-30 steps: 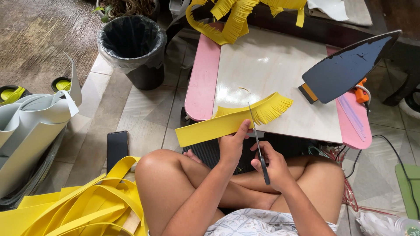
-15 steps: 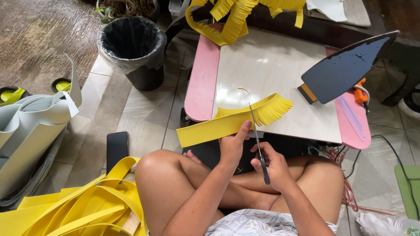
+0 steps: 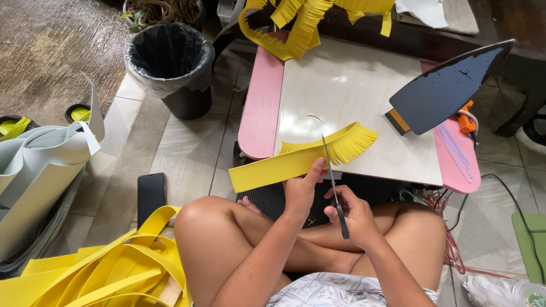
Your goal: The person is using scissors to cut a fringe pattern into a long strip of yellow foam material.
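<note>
Scissors with thin metal blades and dark handles (image 3: 334, 185) sit in the right hand (image 3: 354, 215), fingers closed through the handles, blades pointing up and away from the body. Their tips meet the long yellow foam strip (image 3: 296, 160) about two thirds of the way along it, crossing its long axis almost squarely. That strip runs left to right, rising slightly toward the right, over the near edge of the low desk with a pale top and pink border (image 3: 260, 108). The left hand (image 3: 301, 190) pinches the strip's lower edge from below, thumb up against the foam, just left of the blades, so it is the nearer hand to the uncut part. Right of the scissors the strip is already slit into a fine fringe that fans outward; left of them it is smooth, flat and uncut, its free end hanging past the desk above the tiled floor (image 3: 182, 142).
</note>
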